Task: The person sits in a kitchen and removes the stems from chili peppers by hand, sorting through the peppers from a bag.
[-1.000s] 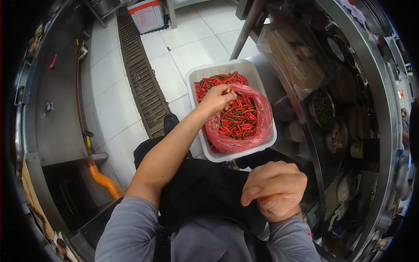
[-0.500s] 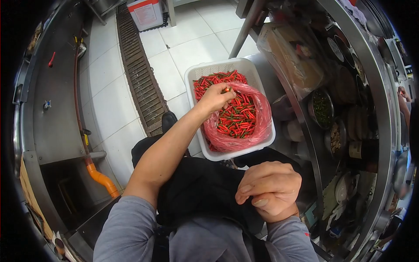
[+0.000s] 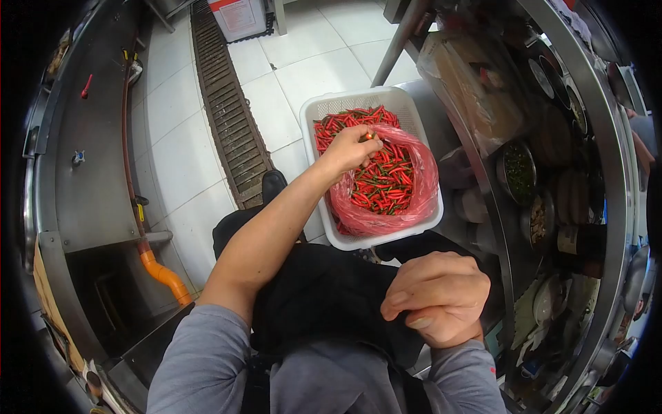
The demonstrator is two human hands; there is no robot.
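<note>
A white plastic basket holds red chilies and a pink plastic bag with more red and green-stemmed chilies inside. Over the bag's left rim is my left hand, its fingers pinched on a small chili. My right hand is raised in front of my right side, nearer the camera, fingers curled together; whatever they may hold is hidden.
A steel shelf with bowls and bagged goods stands on the right. Steel equipment with an orange pipe is on the left. A floor drain grate runs beside a white box.
The view has shifted slightly, so the basket and my hands appear a little further right. Both hands keep nearly the same pose, with only small finger movement in my right hand.
</note>
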